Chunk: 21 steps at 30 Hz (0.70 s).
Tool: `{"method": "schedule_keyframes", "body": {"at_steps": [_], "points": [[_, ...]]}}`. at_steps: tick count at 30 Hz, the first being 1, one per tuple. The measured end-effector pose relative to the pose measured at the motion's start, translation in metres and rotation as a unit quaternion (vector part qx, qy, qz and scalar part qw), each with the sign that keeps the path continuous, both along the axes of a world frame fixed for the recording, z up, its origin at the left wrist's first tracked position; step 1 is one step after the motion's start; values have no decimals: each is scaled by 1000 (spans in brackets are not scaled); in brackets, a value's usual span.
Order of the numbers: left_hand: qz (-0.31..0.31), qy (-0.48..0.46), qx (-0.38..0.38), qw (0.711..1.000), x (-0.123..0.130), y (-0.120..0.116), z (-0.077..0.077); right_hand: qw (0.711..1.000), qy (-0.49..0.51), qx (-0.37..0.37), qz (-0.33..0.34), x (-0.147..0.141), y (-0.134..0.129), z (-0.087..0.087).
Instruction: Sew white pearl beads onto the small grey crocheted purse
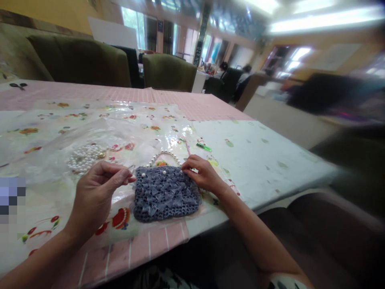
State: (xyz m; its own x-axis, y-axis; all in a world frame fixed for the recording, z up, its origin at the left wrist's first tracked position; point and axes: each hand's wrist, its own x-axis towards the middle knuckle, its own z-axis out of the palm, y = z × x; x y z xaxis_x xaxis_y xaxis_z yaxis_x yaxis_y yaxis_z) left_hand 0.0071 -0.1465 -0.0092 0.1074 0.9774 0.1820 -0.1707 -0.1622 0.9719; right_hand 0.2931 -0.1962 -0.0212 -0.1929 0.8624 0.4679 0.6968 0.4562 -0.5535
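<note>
A blue-grey crocheted bag (167,194) lies at the near side of the table, with a few white pearl beads along its top edge. A pearl strand (164,153) curves above that edge. My right hand (200,170) is closed at the bag's upper right corner, thumb and fingers pinched on the edge by a bead. Just left of the bag, my left hand (104,188) is closed in a pinch at the upper left corner; what its fingertips hold, if anything, is too small to make out.
Loose pearl strands (86,157) lie on clear plastic to the left. A green-capped item (203,147) is beyond my right hand. Black scissors (18,86) rest at the far left. Green chairs (170,72) stand across the table (255,160); people sit in the blurred background.
</note>
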Motion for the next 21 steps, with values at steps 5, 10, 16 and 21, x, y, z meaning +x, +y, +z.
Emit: {"method": "schedule_keyframes", "body": {"at_steps": [5,10,16,21], "points": [[23,-40,-12,999,2,0,5,996,34,29,-75,1,2,-4],[44,-97,-6,994,0,4,16,985,82,42,-144,5,5,-7],[103,-145,26,984,-10,18,27,977,120,49,-168,-1,7,-3],[121,-160,29,979,-13,28,23,991,54,72,-97,-26,10,30]]}}
